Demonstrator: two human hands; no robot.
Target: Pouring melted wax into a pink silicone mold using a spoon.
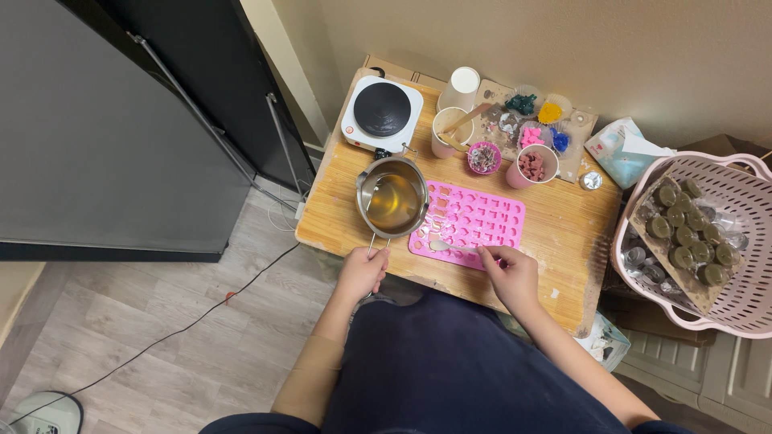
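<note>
At the back of the small wooden worktop (563, 233) stood a white hot plate (381, 113) with a black round top, a white paper cup (461, 87), a pink cup (450, 131) with wooden sticks in it, a small pink bowl (483, 157), another pink cup (531, 165) of reddish pieces, and a board (576, 128) carrying little heaps of green, yellow, pink and blue bits. A tissue pack (621, 150) lay at the right corner, and beside the worktop a pink slatted basket (744, 201) held dark round tins (687, 233); what the tins contained was too small to make out, and the basket was cut off by the frame's edge. A cable (177, 329) trailed over the floor. The steel pot (392, 196), shiny and holding clear amber liquid, sat near the front left, touching the pink silicone mould (468, 223) with its rows of small cavities. The left hand (362, 273) had its grip wrapped round the pot's wire handle at the worktop's edge. The right hand (508, 272) pinched a small spoon (444, 246) whose bowl lay over the mould's front edge.
</note>
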